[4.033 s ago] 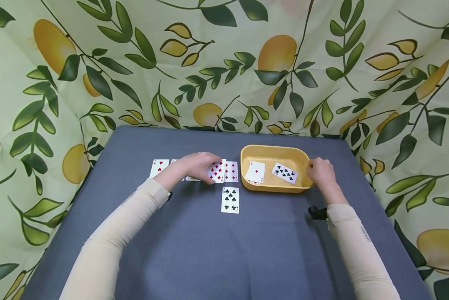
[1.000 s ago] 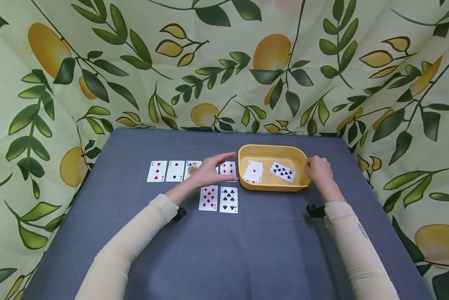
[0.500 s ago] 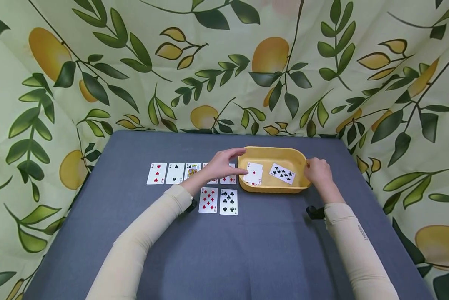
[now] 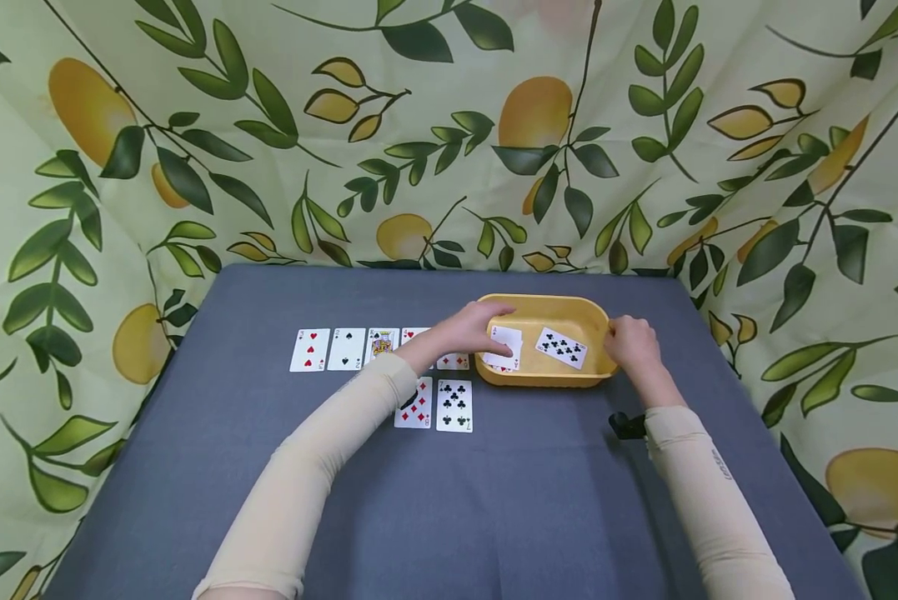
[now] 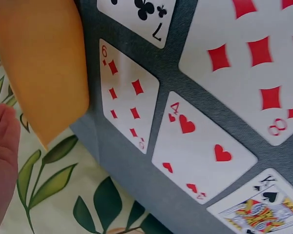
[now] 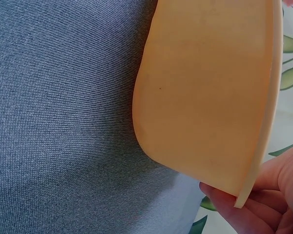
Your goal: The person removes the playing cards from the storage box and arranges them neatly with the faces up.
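The white card (image 4: 504, 336) in the left part of the yellow tray (image 4: 546, 379) lies between the spread thumb and fingers of the left grip (image 4: 469, 330). That grip is well parted and holds nothing; whether the thumb touches the card is hard to tell from here, as it hides part of the face. A red-marked edge shows beneath this card. Farther right in the same tray, a club card (image 4: 561, 348) lies face up at a slant, apart from the pile. At the tray's right end, the right grip (image 4: 634, 343) is closed on the rim, and the right wrist view shows its fingers (image 6: 234, 209) pinching there.

Left of the tray, on the bench (image 4: 411, 517), the eight of diamonds (image 4: 415, 408) and seven of clubs (image 4: 454, 406) lie in front of a row of cards. The left arm partly covers that row in the head view; the left wrist view clearly shows the six of diamonds (image 5: 127, 100), four of hearts (image 5: 198, 158) and king of spades (image 5: 261, 207).
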`<state>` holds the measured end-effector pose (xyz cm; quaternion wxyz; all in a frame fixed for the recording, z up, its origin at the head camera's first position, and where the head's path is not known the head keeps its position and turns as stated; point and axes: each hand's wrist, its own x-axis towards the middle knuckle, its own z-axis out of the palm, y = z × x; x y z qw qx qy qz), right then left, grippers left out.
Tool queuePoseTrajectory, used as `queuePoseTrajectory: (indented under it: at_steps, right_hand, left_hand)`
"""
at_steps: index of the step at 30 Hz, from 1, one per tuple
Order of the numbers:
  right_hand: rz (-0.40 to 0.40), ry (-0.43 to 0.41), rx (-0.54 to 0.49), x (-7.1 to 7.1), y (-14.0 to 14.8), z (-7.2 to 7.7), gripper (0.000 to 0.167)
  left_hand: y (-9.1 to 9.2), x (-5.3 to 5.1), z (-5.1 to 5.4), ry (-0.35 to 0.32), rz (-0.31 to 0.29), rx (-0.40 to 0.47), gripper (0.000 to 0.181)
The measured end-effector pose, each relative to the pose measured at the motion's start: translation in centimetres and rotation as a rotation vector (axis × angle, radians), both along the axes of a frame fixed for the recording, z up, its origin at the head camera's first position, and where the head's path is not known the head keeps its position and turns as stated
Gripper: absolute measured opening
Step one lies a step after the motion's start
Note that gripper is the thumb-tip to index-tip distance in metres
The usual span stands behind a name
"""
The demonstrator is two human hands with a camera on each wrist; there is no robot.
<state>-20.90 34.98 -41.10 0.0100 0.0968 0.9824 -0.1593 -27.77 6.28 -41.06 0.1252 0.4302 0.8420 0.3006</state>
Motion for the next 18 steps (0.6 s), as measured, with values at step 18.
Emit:
queuePoseTrajectory:
  at_steps: [18]
  right_hand:
    - [-0.006,0.006,0.006,-0.1,0.2,-0.2,0.022]
  left_hand:
    - [4.3,-1.1,-1.6,0.129,-0.085,-0.482,0.070]
